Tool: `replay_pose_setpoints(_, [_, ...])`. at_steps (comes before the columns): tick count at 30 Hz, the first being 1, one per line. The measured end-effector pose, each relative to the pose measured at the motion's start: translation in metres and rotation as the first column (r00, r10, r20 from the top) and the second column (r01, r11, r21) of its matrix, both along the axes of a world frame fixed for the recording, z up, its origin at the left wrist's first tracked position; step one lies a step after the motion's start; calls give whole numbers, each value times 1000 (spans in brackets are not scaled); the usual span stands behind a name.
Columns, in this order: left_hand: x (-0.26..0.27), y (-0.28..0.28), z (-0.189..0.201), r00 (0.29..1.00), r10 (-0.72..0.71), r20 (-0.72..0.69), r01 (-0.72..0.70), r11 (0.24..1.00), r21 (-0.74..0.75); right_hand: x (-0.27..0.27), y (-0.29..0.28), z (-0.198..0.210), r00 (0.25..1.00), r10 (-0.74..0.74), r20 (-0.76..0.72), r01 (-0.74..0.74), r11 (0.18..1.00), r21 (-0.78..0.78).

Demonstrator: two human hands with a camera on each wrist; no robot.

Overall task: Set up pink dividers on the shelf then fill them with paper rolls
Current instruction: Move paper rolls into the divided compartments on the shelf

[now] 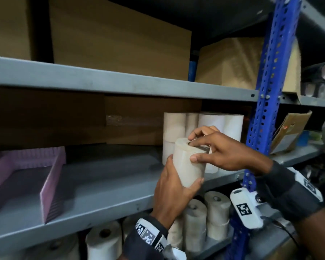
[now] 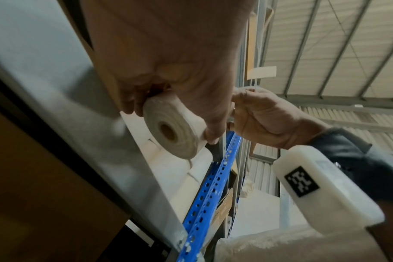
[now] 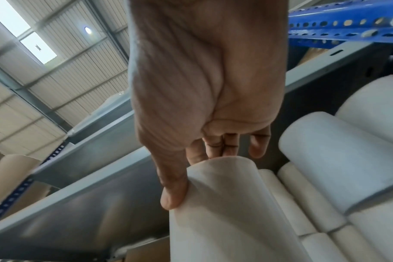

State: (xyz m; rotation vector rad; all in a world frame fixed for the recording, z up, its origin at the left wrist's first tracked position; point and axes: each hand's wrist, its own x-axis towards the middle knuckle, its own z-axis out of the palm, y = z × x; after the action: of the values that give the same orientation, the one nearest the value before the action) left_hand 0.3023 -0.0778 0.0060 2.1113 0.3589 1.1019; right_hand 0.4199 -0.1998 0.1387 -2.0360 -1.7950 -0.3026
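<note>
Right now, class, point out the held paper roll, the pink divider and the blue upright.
paper roll (image 1: 188, 166), head view, on its side wall.
pink divider (image 1: 52, 186), head view, on its near upright wall.
blue upright (image 1: 265, 94), head view, on its perforated face.

We are in a warehouse stockroom: grey steel shelves (image 1: 120, 85) on a blue perforated upright (image 1: 261, 102) fill the head view, loaded with cardboard boxes (image 1: 120, 40) at the top and stacked paper rolls (image 1: 195, 218) at the bottom. In the wrist views we see a corrugated metal roof (image 2: 325, 44) on steel beams, upper right, and a skylight (image 3: 25, 33), upper left.
</note>
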Motion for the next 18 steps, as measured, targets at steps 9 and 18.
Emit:
replay_pose_setpoints(9, [-118, -60, -21, 977, 127, 173, -126, 992, -20, -103, -46, -15, 980, 167, -108, -162, 985, 60])
replay_pose_setpoints(18, [-262, -117, -66, 941, 271, 202, -264, 963, -61, -210, -68, -61, 913, 360, -190, -382, 920, -90])
